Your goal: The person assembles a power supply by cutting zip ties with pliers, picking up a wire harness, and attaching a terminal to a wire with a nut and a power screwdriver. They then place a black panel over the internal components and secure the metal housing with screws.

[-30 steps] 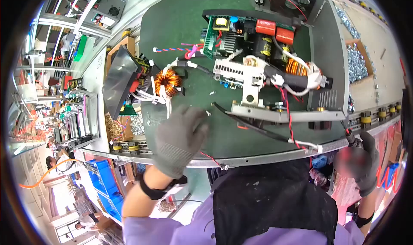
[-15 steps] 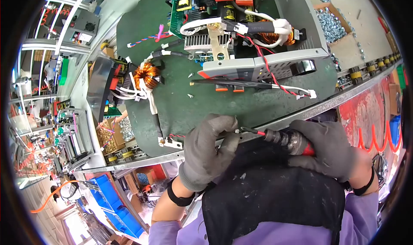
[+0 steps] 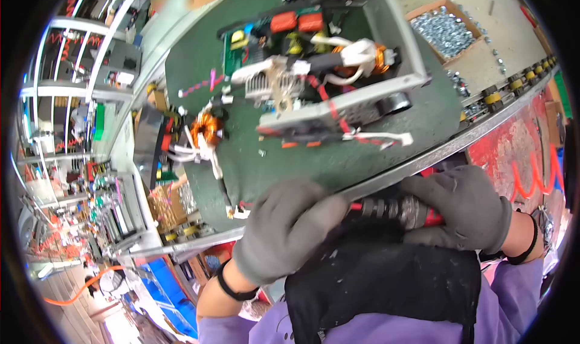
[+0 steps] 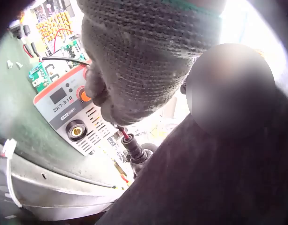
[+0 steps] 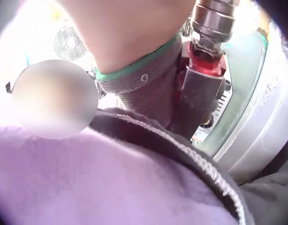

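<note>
In the head view my gloved right hand (image 3: 465,208) grips a red and dark power screwdriver (image 3: 408,212), held level over my lap by the bench edge. My gloved left hand (image 3: 287,229) meets its front end, with fingers curled at the tip of the bit. In the left wrist view those fingers (image 4: 99,89) pinch a tiny shiny screw at the bit (image 4: 125,135); the fingers mostly hide it. Beyond them stands a grey front panel (image 4: 64,103) with an orange knob, marked ZX7-315. The open chassis (image 3: 356,115) behind it carries a circuit board (image 3: 232,51) and white cables.
A copper-wound coil (image 3: 205,129) on white leads lies left, beside a black-plated assembly (image 3: 148,138). A loose screw (image 3: 261,153) lies on the green mat (image 3: 314,169). Back right, a cardboard box (image 3: 468,50) holds metal fasteners. A coiled red hose (image 3: 538,178) hangs at right.
The right hand has brought the screwdriver up from the right side to the left hand. The left hand came off the mat toward the lap, and its fingers now cover the bit tip. The view has shifted.
</note>
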### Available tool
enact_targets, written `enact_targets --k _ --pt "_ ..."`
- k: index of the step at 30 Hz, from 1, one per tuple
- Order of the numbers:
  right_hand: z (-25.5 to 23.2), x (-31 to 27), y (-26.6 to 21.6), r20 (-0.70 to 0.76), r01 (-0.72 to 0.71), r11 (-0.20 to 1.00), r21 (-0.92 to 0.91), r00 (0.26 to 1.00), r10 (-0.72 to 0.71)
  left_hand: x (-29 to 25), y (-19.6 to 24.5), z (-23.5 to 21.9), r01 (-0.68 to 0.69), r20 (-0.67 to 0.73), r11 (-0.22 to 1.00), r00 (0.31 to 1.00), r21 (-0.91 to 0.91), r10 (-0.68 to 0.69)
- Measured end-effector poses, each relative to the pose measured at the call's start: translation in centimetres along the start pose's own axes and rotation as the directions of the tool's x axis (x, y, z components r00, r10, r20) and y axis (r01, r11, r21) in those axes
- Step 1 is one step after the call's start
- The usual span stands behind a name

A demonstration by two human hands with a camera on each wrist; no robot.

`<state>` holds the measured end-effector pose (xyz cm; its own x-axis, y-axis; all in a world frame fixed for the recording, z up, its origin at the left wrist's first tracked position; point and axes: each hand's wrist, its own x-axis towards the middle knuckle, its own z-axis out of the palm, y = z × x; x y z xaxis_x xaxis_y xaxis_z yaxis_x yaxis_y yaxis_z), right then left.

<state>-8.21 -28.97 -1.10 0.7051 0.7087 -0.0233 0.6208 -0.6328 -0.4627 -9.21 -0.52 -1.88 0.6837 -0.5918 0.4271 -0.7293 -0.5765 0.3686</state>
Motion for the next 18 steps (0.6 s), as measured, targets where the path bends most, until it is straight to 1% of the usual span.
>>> enact_targets --k 2,3,5,6,7,8,9,10,11,12,13,14,15,16,17,18 --pt "-1.0 -0.5 1.1 -0.037 0.074 0.961 0.266 0.997 -0.067 2.1 1.2 -2.4 -0.043 -0.041 0.998 0.998 -0.048 0.041" --pt "-1.4 -0.8 1.7 -0.060 0.060 0.967 0.247 0.997 -0.046 3.8 1.7 -3.8 -0.064 -0.018 0.995 0.998 -0.070 0.063" --pt "-2.0 -1.3 2.9 -0.225 0.149 0.862 0.485 0.973 -0.042 6.7 2.1 -4.4 0.022 -0.061 0.999 0.998 -0.023 -0.023" --pt "-3.0 -1.6 3.5 -0.149 0.069 0.847 0.527 0.989 0.012 9.1 1.7 -5.5 0.022 0.048 1.000 0.999 0.004 -0.022" --pt "-3.6 -2.0 4.5 -0.164 0.066 0.847 0.527 0.986 0.025 11.9 0.9 -6.3 0.022 0.160 0.999 0.987 0.034 -0.027" --pt "-4.0 -2.5 5.7 -0.218 0.067 0.831 0.552 0.974 0.066 12.7 -1.2 -4.6 -0.061 -0.067 0.996 0.996 -0.069 0.056" --pt "-4.4 -3.0 6.9 -0.269 0.069 0.813 0.578 0.957 0.109 13.9 -2.3 -5.2 -0.023 0.063 0.998 0.998 0.058 0.019" --pt "-5.1 -3.6 7.9 -0.231 -0.007 0.811 0.584 0.957 0.174 15.2 -3.3 -5.3 0.018 0.191 0.999 0.981 0.037 -0.024" --pt "-5.4 -3.7 8.8 -0.240 -0.013 0.808 0.588 0.952 0.189 16.3 -4.1 -5.2 0.060 0.316 0.998 0.946 0.022 -0.064" --pt "-5.6 -3.8 9.7 -0.177 -0.132 0.815 0.564 0.945 0.276 17.5 -4.5 -5.1 0.053 0.434 0.998 0.899 0.032 -0.062" --pt "-5.8 -3.8 10.4 -0.113 -0.250 0.808 0.534 0.926 0.361 17.9 -4.9 -4.2 0.137 0.480 0.989 0.872 -0.049 -0.097" --pt "-6.5 -3.3 10.4 -0.035 -0.339 0.820 0.462 0.916 0.399 18.4 -5.0 -3.5 0.156 0.558 0.988 0.821 -0.020 -0.119" --pt "-6.5 -2.8 10.9 -0.038 -0.344 0.813 0.469 0.912 0.408 18.8 -5.1 -2.8 0.172 0.630 0.985 0.763 0.013 -0.141" --pt "-6.4 -2.4 11.6 0.062 -0.418 0.790 0.448 0.896 0.439 19.0 -5.4 -1.9 0.041 0.595 0.997 0.801 0.066 -0.072" --pt "-6.0 -2.0 12.4 0.162 -0.487 0.766 0.420 0.870 0.465 19.4 -5.4 -1.5 0.036 0.603 0.997 0.795 0.064 -0.067" --pt "-5.2 -1.9 13.2 0.082 -0.402 0.839 0.367 0.912 0.401 20.0 -5.2 -1.3 -0.011 0.643 0.987 0.759 0.163 -0.097"
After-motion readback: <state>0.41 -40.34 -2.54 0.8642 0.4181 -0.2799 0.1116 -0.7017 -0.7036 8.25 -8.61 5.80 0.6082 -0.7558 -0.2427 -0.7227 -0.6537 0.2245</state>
